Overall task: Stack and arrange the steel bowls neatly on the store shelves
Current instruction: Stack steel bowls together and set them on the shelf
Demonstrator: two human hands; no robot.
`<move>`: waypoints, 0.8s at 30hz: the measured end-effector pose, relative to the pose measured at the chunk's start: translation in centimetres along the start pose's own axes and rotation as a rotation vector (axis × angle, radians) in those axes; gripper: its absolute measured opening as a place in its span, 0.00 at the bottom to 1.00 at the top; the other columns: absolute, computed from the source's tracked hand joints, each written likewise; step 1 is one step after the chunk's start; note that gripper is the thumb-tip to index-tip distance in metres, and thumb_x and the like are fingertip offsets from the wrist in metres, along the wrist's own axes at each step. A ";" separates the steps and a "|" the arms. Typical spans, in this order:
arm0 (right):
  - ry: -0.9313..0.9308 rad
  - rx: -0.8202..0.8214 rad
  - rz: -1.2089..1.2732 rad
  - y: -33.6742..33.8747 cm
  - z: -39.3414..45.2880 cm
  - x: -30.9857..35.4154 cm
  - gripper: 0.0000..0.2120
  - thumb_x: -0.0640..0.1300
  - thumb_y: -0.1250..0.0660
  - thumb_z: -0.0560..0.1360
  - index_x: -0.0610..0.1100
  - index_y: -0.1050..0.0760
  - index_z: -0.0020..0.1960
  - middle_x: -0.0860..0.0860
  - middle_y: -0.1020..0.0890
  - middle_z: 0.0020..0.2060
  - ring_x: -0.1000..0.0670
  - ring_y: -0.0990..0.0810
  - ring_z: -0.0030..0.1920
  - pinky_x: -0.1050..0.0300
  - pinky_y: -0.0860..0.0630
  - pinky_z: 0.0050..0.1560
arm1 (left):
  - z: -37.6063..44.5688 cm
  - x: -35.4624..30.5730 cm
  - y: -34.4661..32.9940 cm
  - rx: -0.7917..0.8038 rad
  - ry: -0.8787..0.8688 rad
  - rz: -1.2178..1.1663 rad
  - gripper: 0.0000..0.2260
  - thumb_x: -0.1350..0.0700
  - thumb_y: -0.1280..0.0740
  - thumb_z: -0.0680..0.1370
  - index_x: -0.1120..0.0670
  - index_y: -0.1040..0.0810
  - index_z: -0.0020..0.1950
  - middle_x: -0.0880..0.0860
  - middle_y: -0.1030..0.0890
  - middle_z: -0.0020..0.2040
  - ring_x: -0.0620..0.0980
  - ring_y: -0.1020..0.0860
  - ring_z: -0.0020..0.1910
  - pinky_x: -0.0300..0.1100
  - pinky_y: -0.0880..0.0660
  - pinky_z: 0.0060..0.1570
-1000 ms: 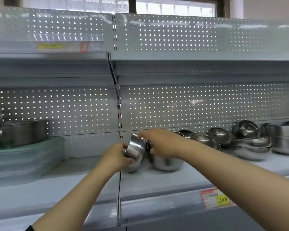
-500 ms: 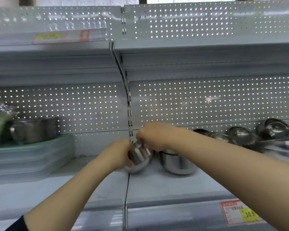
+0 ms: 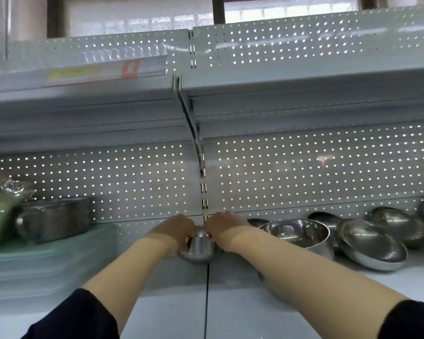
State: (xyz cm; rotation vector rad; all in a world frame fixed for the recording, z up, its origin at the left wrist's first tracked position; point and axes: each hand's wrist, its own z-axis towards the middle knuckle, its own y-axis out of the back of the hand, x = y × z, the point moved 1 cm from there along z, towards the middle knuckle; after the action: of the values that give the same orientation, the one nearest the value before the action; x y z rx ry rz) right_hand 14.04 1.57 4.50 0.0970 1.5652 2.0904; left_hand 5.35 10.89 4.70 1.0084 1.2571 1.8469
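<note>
Between both hands' grip, steel bowl (image 3: 200, 249)

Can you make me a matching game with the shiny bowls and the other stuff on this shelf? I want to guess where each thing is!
Things:
1. small bowl
2. big upright bowl
3. tilted bowl
4. steel pot

Places:
A. far left, on clear plastic boxes
B. leaning on its side, at the right
C. between the left hand and right hand
D. open side up, just right of the hands

Pairs: 1-C, 2-D, 3-B, 4-A
</note>
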 end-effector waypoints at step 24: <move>0.079 0.091 0.226 7.9 -15.5 -12.6 0.07 0.53 0.28 0.69 0.61 0.22 0.46 0.71 0.23 0.40 0.67 0.26 0.36 0.70 0.32 0.33 | -4.3 -10.1 2.9 -0.186 -0.480 -0.534 0.19 0.48 0.27 0.69 0.44 0.23 0.59 0.33 0.26 0.43 0.22 0.29 0.36 0.18 0.34 0.36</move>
State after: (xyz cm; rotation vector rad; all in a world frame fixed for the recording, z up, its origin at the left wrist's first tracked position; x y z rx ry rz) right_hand 16.48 -19.14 9.69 0.2359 1.7684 2.2173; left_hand 6.02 -0.46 4.17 0.8415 0.9248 1.1943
